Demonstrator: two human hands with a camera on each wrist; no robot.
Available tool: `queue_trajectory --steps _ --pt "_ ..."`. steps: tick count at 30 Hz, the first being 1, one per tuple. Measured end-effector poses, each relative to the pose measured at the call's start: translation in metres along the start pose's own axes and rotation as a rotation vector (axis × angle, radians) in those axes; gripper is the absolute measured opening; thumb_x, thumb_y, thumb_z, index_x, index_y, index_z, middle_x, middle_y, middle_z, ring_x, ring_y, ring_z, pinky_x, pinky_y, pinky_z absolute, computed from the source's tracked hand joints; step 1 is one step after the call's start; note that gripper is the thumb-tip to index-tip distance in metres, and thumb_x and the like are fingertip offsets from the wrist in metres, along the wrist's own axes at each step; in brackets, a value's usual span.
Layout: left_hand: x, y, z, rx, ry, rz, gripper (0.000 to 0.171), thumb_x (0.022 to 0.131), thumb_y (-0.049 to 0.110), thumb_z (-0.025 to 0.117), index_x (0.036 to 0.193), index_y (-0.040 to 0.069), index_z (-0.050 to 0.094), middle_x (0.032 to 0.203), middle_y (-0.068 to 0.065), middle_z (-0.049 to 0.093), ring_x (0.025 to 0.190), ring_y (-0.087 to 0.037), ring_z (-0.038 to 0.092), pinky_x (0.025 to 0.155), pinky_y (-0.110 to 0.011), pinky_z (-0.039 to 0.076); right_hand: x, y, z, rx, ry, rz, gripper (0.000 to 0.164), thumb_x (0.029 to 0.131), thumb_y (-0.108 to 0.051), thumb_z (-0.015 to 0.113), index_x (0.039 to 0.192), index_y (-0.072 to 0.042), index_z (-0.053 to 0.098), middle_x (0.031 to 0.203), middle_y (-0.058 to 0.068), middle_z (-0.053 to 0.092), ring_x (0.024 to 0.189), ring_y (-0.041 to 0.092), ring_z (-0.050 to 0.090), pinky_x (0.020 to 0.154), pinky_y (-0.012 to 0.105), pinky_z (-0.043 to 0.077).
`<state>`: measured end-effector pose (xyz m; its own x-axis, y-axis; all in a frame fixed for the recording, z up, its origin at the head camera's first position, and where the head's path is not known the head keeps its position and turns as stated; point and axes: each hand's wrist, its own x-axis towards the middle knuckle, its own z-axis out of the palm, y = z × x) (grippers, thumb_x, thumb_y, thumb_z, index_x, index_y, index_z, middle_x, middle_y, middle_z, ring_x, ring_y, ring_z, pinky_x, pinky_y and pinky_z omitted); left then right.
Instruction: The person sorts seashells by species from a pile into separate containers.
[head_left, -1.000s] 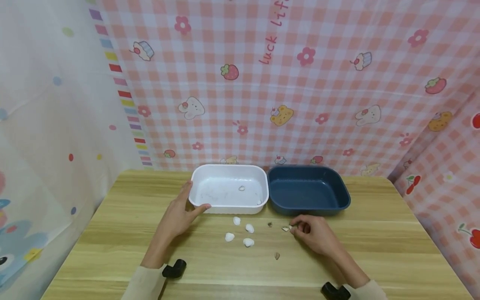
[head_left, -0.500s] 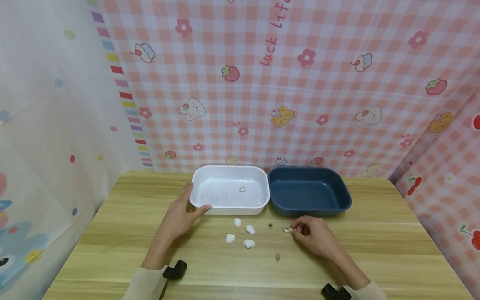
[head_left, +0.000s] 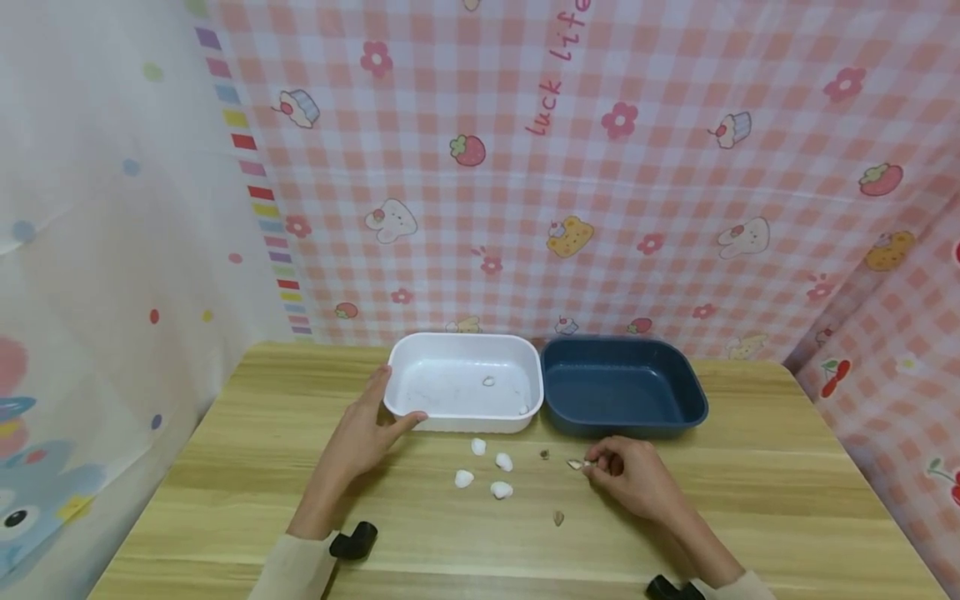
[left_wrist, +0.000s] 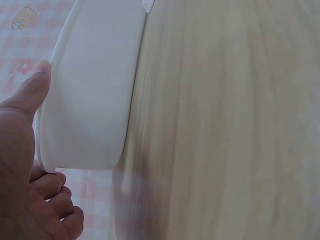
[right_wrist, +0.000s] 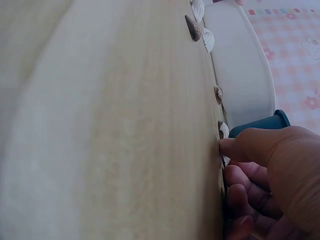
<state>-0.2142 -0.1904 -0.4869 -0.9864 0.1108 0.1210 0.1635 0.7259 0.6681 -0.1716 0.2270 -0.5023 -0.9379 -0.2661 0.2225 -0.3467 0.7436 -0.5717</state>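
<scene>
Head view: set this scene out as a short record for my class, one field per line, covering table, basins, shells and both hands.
Light wood-grain table: bears the basins and loose shells
White rectangular basin: rounded corners, two small pale shells inside
Dark-blue rectangular basin: beside the white basin, on its right
Four ribbed white shells: on the table, in front of the white basin
Three small brown-toned shells: on the table, right of the white shells
Left hand: holds the white basin's left end
Right hand: pinches a small pale shell
</scene>
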Motion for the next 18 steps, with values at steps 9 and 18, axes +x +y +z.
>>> queue_trajectory --steps 9,18 --pt "0.0002 -0.0016 0.0022 -0.001 -0.003 -0.007 0.112 0.086 0.077 0.061 0.166 0.012 0.016 0.171 -0.02 0.018 0.153 -0.047 0.027 0.121 -0.065 0.029 -0.0025 0.0006 -0.0039 -0.002 -0.012 -0.013 0.011 0.086 -0.019 0.083 0.084 -0.021 0.073 0.07 -0.016 0.056 0.061 -0.005 0.047 0.056 0.017 0.042" --pt "0.0004 -0.0015 0.0004 0.003 0.005 0.005 0.111 0.087 0.076 0.061 0.166 0.011 0.016 0.171 -0.02 0.019 0.153 -0.046 0.028 0.121 -0.065 0.03 -0.0026 0.0064 -0.0056 0.036 -0.029 -0.083 0.01 0.085 -0.016 0.085 0.091 -0.023 0.081 0.074 -0.017 0.06 0.065 -0.005 0.051 0.058 0.017 0.046"
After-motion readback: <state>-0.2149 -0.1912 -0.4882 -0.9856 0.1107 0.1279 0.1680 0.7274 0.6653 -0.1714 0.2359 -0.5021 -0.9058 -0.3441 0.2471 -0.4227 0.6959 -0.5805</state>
